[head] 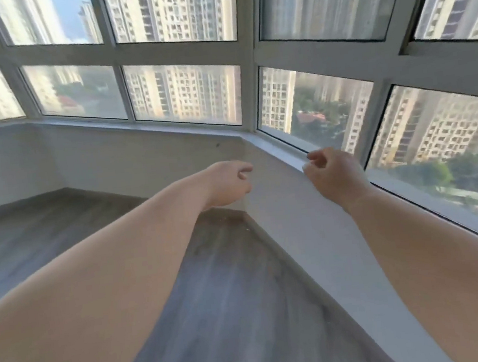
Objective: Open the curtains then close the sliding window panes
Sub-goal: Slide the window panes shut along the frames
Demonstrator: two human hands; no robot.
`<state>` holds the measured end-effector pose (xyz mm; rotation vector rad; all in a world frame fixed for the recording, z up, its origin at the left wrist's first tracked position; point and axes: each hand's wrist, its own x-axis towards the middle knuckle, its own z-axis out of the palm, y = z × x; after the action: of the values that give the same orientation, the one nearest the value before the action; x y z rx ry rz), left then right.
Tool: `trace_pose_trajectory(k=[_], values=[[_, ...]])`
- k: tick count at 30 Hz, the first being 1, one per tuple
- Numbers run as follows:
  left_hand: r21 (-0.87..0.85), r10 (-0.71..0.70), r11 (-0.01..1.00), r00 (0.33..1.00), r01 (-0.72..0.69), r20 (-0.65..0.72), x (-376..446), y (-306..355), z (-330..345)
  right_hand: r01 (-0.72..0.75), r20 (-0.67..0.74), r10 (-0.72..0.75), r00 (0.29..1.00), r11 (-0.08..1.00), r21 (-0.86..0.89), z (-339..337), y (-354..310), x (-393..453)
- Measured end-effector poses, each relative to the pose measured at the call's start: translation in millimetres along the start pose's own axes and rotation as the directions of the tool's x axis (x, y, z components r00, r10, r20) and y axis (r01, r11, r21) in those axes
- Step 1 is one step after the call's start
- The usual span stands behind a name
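A bay window with white frames [246, 53] wraps around the corner in front of me, with upper panes [172, 11] and lower fixed panes [184, 93]. At the top right a sliding pane's frame [407, 39] stands offset from the rest. No curtain shows in this view. My left hand [227, 183] reaches out in front of the low wall under the sill, fingers loosely curled and holding nothing. My right hand [331, 171] hovers by the window sill [279, 151], fingers curled inward, also holding nothing.
A white low wall [140, 153] runs below the window. Grey wood-look floor [219, 286] lies beneath my arms. Tall apartment blocks and trees show through the glass.
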<state>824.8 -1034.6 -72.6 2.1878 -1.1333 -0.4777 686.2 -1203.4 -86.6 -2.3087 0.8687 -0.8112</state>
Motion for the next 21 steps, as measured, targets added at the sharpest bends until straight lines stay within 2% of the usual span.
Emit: trace_pose_trajectory(k=[9, 13, 16, 21], values=[[0.063, -0.199, 0.976, 0.971, 0.209, -0.131, 82, -72, -72, 0.139, 0.257, -0.175, 0.95, 0.979, 0.152, 120, -30, 140], [-0.052, -0.324, 0.945, 0.912, 0.322, -0.252, 96, -112, -114, 0.227, 0.32, -0.298, 0.899, 0.943, 0.242, 174, -72, 194], [-0.074, -0.406, 0.912, 0.865, 0.404, -0.295, 96, -148, -141, 0.262, 0.403, -0.368, 0.838, 0.919, 0.294, 225, -108, 214], [-0.135, -0.481, 0.874, 0.787, 0.467, -0.387, 94, -217, -198, 0.332, 0.483, -0.477, 0.734, 0.873, 0.357, 311, -178, 237]])
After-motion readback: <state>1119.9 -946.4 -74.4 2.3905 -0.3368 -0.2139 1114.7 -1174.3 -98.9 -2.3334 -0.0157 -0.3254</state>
